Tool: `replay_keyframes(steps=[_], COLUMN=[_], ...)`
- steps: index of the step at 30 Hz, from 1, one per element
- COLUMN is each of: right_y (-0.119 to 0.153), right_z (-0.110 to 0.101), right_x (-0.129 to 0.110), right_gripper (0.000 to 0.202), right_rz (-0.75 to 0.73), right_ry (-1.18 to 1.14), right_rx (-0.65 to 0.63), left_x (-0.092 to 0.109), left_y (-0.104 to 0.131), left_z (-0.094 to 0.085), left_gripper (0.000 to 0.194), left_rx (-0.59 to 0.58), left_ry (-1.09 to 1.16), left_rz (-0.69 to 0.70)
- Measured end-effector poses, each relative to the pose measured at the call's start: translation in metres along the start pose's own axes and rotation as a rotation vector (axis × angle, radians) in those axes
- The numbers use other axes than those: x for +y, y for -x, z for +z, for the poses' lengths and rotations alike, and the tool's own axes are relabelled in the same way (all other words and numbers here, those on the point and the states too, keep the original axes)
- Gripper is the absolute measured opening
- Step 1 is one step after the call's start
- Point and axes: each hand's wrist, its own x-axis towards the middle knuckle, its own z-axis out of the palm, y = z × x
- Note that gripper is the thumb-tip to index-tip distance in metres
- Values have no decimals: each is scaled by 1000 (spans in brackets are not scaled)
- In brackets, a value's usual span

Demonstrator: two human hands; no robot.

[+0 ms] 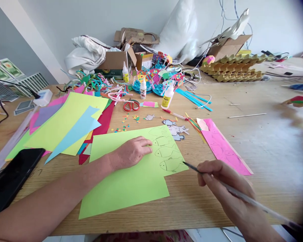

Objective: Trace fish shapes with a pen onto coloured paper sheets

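Observation:
My left hand [132, 152] lies on a light green sheet [121, 191], fingers bent and pressed together, with nothing visible in them. Several fish outlines [169, 153] are drawn in dark line along the sheet's right side, just beyond my fingertips. My right hand [224, 185] grips a long thin pen [244, 196] between thumb and fingers. The pen's dark tip is at the sheet's right corner, beside the tail of the lowest fish. Whether the tip touches the paper I cannot tell.
Cut-out fish [176, 129] and a pink strip [224, 148] lie beyond the sheet. Red-handled scissors [131, 105] and glue bottles [168, 96] stand or lie farther back. Coloured papers [65, 124] and a black phone [13, 178] are at left. Another person's blurred hand shows at the far right.

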Motion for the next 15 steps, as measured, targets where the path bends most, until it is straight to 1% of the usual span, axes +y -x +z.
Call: replay_keyframes(steps=[2,4,7,9,10,11,12,15], right_y=[10,15,9,-4,-13,-23,-34,-70], right_z=[-2,-4,-9,-11,-11,-10,-8,5], right_x=[5,8,6,-1,-5,-10,-15,-28], right_gripper=[11,9,9,10,10,10,9,5], right_rz=[-38,-46,-15,-4,5,10,26,25], right_ry=[36,60,81,65,60,49,30,-66], right_rx=[9,20,47,40,54,33,25,-53], left_x=[0,0,0,-2,-4,-5,-7,-11], left_y=[0,-1,-4,-6,-7,-9,-11,-17], left_z=[-1,-3,-10,-14,-16,-18,-19,-18], left_gripper=[28,29,32,33,33,34,34,36], left_rx=[45,96,165,180,171,155,136,102], left_ry=[32,54,56,39,27,14,2,-23], left_rz=[1,-4,-26,-52,-66,-81,-94,-135])
